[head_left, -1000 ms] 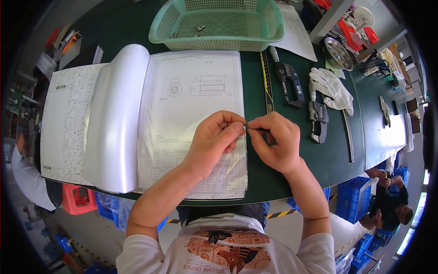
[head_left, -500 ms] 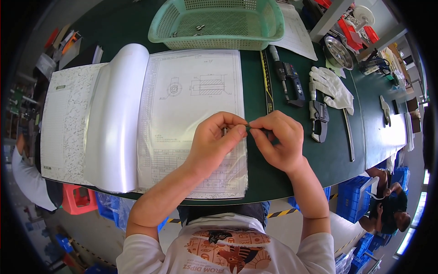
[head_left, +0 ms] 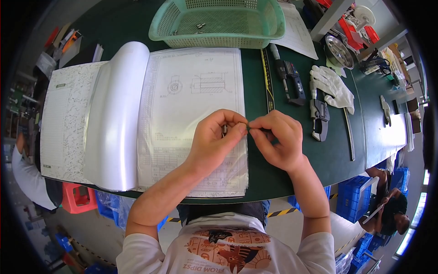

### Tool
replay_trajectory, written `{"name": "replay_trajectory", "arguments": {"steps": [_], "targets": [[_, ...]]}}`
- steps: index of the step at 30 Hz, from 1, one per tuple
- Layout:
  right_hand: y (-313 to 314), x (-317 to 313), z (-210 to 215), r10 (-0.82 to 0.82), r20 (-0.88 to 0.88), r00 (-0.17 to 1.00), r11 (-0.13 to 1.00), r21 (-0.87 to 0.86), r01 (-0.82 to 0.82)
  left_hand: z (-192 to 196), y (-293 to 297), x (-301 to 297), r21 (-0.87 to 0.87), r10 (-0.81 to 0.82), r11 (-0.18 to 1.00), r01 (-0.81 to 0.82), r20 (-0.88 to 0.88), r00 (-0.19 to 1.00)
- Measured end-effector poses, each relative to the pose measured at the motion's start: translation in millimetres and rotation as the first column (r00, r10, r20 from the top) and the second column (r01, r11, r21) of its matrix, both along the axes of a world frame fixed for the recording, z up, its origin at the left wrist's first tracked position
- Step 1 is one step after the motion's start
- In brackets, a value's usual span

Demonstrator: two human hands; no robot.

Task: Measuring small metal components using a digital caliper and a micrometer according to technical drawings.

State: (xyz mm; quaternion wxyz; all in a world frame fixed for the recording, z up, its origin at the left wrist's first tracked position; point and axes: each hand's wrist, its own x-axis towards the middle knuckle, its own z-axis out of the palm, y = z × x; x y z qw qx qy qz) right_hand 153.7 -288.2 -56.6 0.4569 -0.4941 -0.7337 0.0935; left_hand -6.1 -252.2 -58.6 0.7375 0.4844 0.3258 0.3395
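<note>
My left hand (head_left: 214,137) is closed above the right-hand page of an open drawing binder (head_left: 191,105). A small shiny metal cylinder (head_left: 224,130) shows between its thumb and curled fingers. My right hand (head_left: 280,139) is closed in a pinch at the page's right edge. The fingertips of both hands meet around a tiny dark bit, too small and covered to name. Beyond the hands stands a green plastic basket (head_left: 159,40) with several small metal parts (head_left: 200,26) in it.
Right of the binder lie a yellow-black ruler (head_left: 268,82), two digital micrometers (head_left: 292,82) (head_left: 319,116), a white glove (head_left: 335,86) and a thin metal bar (head_left: 349,134). A metal bowl (head_left: 338,52) is farther right. Another person (head_left: 392,212) is at the far right.
My hands keep almost the same pose, fingertips still together. The view has shifted slightly. At the far right, the other person's arms have moved, with a pale flat thing now at the hands.
</note>
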Motion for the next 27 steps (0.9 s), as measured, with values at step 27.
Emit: {"name": "replay_trajectory", "arguments": {"steps": [27], "targets": [[-0.9, 2.8, -1.7, -0.085, 0.299, 0.950, 0.989, 0.144, 0.043, -1.0, 2.0, -0.7, -0.084, -0.005, 0.996, 0.005, 0.002, 1.000]]}}
